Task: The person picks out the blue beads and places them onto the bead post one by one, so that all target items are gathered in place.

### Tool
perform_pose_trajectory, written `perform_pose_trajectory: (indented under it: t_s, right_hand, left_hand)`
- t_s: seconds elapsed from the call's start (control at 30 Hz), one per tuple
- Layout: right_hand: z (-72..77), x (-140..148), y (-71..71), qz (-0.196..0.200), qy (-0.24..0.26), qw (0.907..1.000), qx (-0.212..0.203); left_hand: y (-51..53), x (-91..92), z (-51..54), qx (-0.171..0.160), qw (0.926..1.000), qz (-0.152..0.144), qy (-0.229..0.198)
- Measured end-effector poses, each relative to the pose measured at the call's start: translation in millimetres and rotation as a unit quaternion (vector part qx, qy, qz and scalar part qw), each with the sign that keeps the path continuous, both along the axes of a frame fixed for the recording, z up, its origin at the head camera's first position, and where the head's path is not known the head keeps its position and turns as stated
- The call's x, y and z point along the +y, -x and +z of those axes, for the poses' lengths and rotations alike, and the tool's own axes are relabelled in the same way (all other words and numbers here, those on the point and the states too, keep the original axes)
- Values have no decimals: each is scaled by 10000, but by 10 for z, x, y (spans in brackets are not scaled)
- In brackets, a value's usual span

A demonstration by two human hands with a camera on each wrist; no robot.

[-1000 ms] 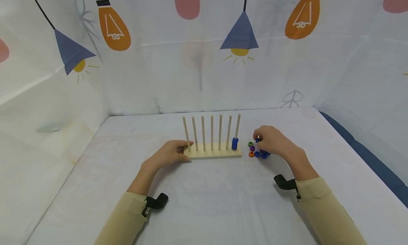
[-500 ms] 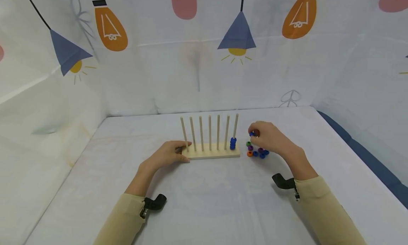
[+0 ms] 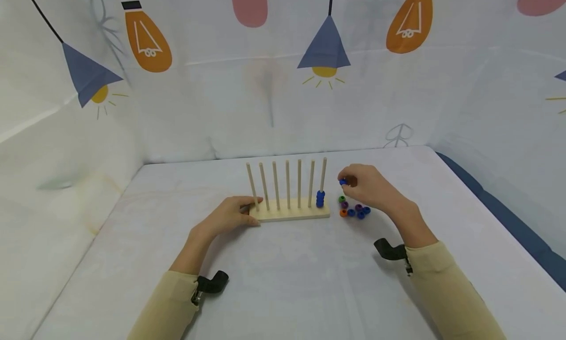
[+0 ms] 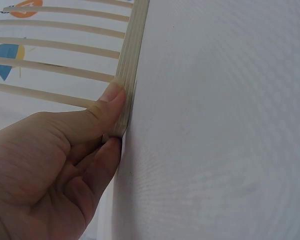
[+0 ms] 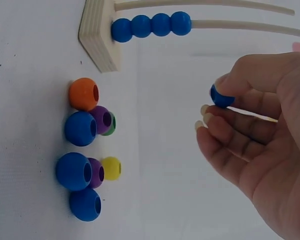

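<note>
A pale wooden peg rack with several upright pegs stands on the table. Its left end is gripped by my left hand; in the left wrist view the thumb lies against the base's edge. Several blue beads are stacked on the rightmost peg, and the other pegs carry none. To the right of the rack, my right hand pinches a single blue bead between thumb and fingers. That bead is held in the air, apart from the pegs and above the loose beads.
Loose beads lie on the white-covered table right of the rack: an orange bead, several blue ones, purple ones, a green bead and a yellow bead. A white printed curtain hangs behind.
My right hand has lifted the blue bead from among the loose beads and moved it up and leftward toward the rack. The left hand keeps its grip on the base.
</note>
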State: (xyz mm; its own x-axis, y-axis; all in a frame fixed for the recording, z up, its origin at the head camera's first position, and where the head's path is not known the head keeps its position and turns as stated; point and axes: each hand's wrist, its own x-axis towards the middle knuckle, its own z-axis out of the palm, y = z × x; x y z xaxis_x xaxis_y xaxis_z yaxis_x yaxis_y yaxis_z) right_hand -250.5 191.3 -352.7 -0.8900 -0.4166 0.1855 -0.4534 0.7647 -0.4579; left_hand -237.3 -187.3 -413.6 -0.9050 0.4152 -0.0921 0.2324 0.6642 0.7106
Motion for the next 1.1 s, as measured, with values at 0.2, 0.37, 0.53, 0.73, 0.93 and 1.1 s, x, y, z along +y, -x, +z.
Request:
perform_pose_trajectory:
  t_s: [0.2, 0.37, 0.53, 0.73, 0.93, 1.1]
  right_hand:
    - [17, -5, -15, 156, 394, 9986, 325]
    - [16, -28, -12, 312, 650, 9952, 667]
    - [47, -53, -28, 333, 852, 9910, 981]
    - [116, -72, -54, 185, 999, 9889, 1085]
    - [150, -85, -68, 54, 1247, 9855, 1146]
    - [159, -127, -76, 22, 1531, 9820, 1104]
  left_hand:
    - [15, 3, -12, 2, 10000, 47, 52]
    - [18, 9, -17, 4, 10000, 44, 75]
    - [23, 3, -26, 20, 10000, 37, 59]
    - [30, 13, -8, -3, 10000, 4, 16]
    - [37, 37, 13, 41, 10000, -29, 30]
    - [18, 14, -3, 6, 10000, 56, 78]
